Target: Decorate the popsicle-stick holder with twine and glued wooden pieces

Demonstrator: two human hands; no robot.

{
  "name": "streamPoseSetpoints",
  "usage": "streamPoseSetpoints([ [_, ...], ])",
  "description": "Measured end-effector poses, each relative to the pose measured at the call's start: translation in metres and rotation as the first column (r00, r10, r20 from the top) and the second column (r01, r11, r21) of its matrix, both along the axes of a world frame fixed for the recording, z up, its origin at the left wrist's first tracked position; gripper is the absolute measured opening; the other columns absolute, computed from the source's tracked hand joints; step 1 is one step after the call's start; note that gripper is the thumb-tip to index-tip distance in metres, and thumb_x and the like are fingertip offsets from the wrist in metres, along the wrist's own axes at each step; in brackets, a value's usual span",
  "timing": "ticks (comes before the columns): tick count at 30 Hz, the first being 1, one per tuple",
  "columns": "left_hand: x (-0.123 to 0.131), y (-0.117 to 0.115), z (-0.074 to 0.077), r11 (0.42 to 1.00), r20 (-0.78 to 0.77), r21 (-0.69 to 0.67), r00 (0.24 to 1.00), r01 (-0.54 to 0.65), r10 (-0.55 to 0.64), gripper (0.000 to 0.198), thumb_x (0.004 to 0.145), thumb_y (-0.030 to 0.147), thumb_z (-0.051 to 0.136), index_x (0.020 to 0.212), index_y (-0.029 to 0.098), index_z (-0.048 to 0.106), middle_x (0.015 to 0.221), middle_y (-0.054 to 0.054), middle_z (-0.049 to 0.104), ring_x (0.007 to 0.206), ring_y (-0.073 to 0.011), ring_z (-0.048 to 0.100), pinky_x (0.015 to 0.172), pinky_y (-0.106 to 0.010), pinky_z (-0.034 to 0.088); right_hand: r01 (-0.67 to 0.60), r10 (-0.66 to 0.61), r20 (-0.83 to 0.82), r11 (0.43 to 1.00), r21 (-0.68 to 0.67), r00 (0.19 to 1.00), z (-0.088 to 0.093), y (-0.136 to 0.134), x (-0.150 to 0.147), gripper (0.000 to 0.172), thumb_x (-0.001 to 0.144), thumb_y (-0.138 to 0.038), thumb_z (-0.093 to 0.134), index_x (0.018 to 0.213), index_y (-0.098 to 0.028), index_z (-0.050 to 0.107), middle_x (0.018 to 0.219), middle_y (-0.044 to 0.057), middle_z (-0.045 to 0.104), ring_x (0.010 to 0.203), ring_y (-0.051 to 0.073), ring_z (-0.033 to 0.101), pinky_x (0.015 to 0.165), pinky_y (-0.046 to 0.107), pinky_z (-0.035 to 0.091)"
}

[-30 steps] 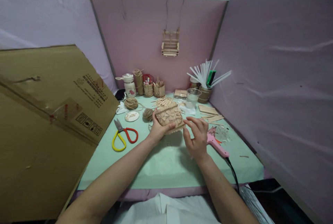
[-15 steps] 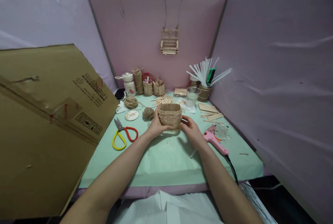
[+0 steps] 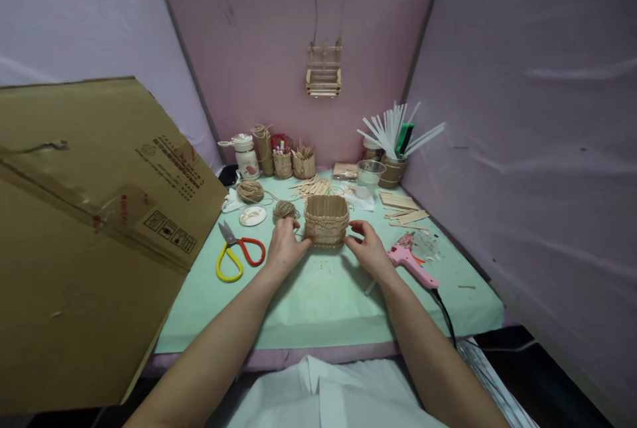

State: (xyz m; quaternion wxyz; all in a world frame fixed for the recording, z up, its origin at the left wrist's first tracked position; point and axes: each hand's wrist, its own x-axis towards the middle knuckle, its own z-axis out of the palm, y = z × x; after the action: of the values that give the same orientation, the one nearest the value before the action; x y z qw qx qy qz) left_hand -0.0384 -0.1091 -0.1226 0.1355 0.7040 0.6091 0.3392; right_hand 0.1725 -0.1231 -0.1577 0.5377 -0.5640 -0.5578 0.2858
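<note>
A small woven basket (image 3: pixel 326 221), tan with wavy twine trim round its sides, stands upright on the table in front of me. At its left side is my left hand (image 3: pixel 288 245), thumb tip close to the basket's lower corner and fingers apart from the wall. My right hand (image 3: pixel 369 249) is at the other side, its thumb and fingers parted near the basket wall; whether the tips touch is hard to tell. Behind my left hand lies a ball of twine (image 3: pixel 284 210). A pink glue gun (image 3: pixel 413 265) rests beside my right forearm.
Scissors (image 3: pixel 233 252) with red and yellow handles lie at the left, near a large cardboard sheet (image 3: pixel 99 235). Wooden sticks (image 3: pixel 405 209) lie at the right. Behind stand a pot of white glue sticks (image 3: pixel 391 172), a clear cup (image 3: pixel 369 174) and a white bottle (image 3: pixel 246 159).
My left hand has let go of the basket and drawn back to the left. The basket now stands on the table; my right hand has barely moved. The view has tilted slightly.
</note>
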Motion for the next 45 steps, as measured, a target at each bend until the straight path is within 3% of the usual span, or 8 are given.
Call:
streamPoseSetpoints([
  [2,0.002,-0.004,0.001,1.0,-0.069,0.002,0.998,0.016,-0.016,0.013,0.072,0.024,0.067,0.082,0.017,0.064,0.092,-0.007,0.059,0.095,-0.0244,0.058,0.087,-0.039,0.047,0.007,-0.007,0.017,1.0,0.006,1.0,0.0,0.0,0.0,0.034,0.068,-0.03,0.063,0.101,-0.02,0.058,0.109,0.01,0.062,0.106,0.024,0.06,0.083,0.04,0.055],
  [4,0.003,-0.005,0.001,0.999,-0.117,0.006,0.992,0.052,-0.051,0.005,0.075,0.023,0.065,0.074,0.018,0.067,0.087,-0.007,0.061,0.093,-0.024,0.058,0.088,-0.038,0.046,0.018,-0.019,0.031,1.0,0.011,0.999,-0.001,0.001,0.001,0.033,0.069,-0.032,0.063,0.099,-0.02,0.058,0.107,0.009,0.062,0.103,0.024,0.061,0.08,0.039,0.055],
  [10,0.009,-0.012,0.001,0.989,-0.285,0.115,0.957,0.092,-0.056,0.01,0.079,0.024,0.064,0.075,0.019,0.071,0.087,-0.008,0.064,0.091,-0.0256,0.056,0.081,-0.038,0.044,0.05,-0.05,0.075,0.999,0.0,0.996,-0.003,0.003,0.002,0.027,0.068,-0.036,0.064,0.09,-0.021,0.058,0.096,0.007,0.064,0.091,0.023,0.063,0.075,0.038,0.054],
  [18,0.022,-0.026,0.002,0.933,-0.467,0.309,0.884,0.185,-0.021,0.016,0.088,0.022,0.055,0.079,0.019,0.068,0.095,-0.011,0.064,0.091,-0.0258,0.052,0.075,-0.039,0.038,0.025,-0.021,0.118,0.999,-0.031,0.993,-0.001,0.001,0.002,0.02,0.067,-0.035,0.064,0.08,-0.021,0.061,0.085,0.004,0.066,0.084,0.022,0.063,0.073,0.036,0.051],
  [31,0.023,-0.027,0.0,0.922,-0.477,0.312,0.877,0.229,-0.057,0.018,0.09,0.021,0.051,0.079,0.019,0.065,0.092,-0.01,0.064,0.09,-0.0248,0.053,0.077,-0.037,0.04,0.01,-0.008,0.162,1.0,-0.014,0.987,0.004,-0.001,0.001,0.013,0.066,-0.031,0.061,0.075,-0.021,0.063,0.081,0.003,0.068,0.079,0.021,0.063,0.072,0.034,0.049],
  [37,0.025,-0.03,-0.001,0.96,-0.426,0.175,0.896,0.217,-0.125,0.022,0.095,0.022,0.04,0.087,0.02,0.06,0.088,-0.007,0.064,0.078,-0.0192,0.059,0.066,-0.03,0.039,0.04,-0.042,0.206,0.999,0.018,0.978,0.006,-0.003,0.0,0.01,0.066,-0.029,0.06,0.073,-0.021,0.063,0.081,0.002,0.066,0.079,0.021,0.062,0.073,0.034,0.049],
  [45,0.024,-0.026,-0.004,0.956,-0.408,0.13,0.893,0.265,-0.192,0.017,0.093,0.018,0.043,0.092,0.019,0.06,0.09,-0.007,0.066,0.083,-0.0197,0.062,0.071,-0.029,0.044,0.057,-0.07,0.272,0.997,0.057,0.96,0.011,-0.012,0.001,0.011,0.07,-0.03,0.061,0.076,-0.021,0.062,0.086,0.004,0.064,0.084,0.022,0.061,0.077,0.037,0.049],
])
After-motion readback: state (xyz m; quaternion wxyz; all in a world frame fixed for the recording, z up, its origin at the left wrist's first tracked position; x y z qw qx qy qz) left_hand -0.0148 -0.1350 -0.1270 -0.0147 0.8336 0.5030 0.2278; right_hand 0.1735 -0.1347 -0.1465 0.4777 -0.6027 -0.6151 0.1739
